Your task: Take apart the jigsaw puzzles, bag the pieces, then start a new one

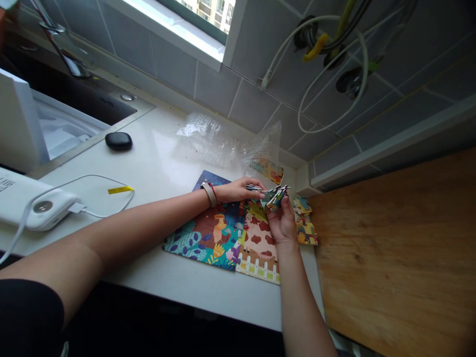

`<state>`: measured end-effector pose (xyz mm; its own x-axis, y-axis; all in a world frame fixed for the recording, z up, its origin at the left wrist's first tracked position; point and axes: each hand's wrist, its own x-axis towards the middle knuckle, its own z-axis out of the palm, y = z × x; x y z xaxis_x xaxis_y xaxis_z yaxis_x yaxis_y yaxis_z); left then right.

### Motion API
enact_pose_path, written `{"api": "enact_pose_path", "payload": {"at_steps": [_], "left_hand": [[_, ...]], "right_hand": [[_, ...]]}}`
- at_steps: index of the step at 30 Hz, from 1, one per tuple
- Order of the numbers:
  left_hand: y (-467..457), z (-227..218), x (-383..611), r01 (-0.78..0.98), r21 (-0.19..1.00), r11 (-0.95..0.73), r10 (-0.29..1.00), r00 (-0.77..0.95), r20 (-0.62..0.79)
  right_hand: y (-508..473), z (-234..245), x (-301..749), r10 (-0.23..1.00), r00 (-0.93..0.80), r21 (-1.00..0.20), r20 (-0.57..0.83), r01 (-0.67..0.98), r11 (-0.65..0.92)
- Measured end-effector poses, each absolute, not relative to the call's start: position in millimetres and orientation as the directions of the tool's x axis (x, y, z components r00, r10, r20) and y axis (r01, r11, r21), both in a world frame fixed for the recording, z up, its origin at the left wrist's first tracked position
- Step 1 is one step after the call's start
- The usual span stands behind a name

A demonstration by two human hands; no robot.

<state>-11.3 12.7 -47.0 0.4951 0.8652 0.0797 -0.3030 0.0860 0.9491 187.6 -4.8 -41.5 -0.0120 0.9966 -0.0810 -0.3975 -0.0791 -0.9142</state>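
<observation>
We are working with both hands over the far part of the cow panel (258, 240), which is lying flat on the white counter (152, 163). Our left hand (241, 191) is gripping some thin pieces (255, 188) by the fingertips. Our right hand (283, 225) is gripping a stack of puzzle pieces (275, 198), and we are seeing its uneven edges at the top. The two hands are being very near each other. Our right forearm is running along the cow panel's right edge and is hiding some of it.

Left of the cow panel, the jungle panel (219, 230) is lying edge to edge with it. To its right, loose pieces (307, 233) are lying near the wooden board (390, 248), so the room there is being narrow. Behind the cow panel, a plastic bag (264, 141) is standing near the wall. In front, a strip of counter is separating it from the front edge. Wider room is opening to its far left, toward a black oval case (119, 141).
</observation>
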Motion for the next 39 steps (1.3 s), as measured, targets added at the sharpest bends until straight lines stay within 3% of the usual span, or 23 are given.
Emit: {"api": "enact_pose_path", "payload": {"at_steps": [7, 16, 22, 32, 36, 39], "left_hand": [[8.1, -37.9, -10.0, -0.163, 0.986, -0.029, 0.894, 0.437, 0.099], [8.7, -44.3, -15.9, -0.213, 0.965, 0.151, 0.858, 0.514, -0.020], [7.3, -42.6, -15.6, -0.234, 0.943, 0.239, 0.848, 0.523, -0.085], [10.6, -36.9, -8.9, -0.319, 0.903, 0.286, 0.919, 0.358, -0.165], [10.4, -39.3, -6.9, -0.279, 0.923, 0.266, 0.925, 0.343, -0.163], [8.4, -43.1, -4.5, -0.139, 0.983, 0.123, 0.957, 0.278, -0.081]], "right_hand": [[-6.1, -44.6, 190.2, 0.994, -0.006, -0.905, -0.107, -0.414, -0.100], [-14.5, -40.1, 186.3, 0.960, -0.229, -0.812, -0.163, -0.521, -0.263], [-16.0, -36.5, 185.0, 0.947, -0.297, -0.768, -0.125, -0.575, -0.282], [-11.0, -37.6, 185.2, 0.991, -0.113, -0.759, -0.077, -0.638, -0.132], [-9.5, -45.6, 177.3, 0.998, -0.021, -0.851, -0.063, -0.522, -0.065], [-9.1, -51.7, 171.4, 0.999, 0.047, -0.918, 0.004, -0.397, 0.022]]}}
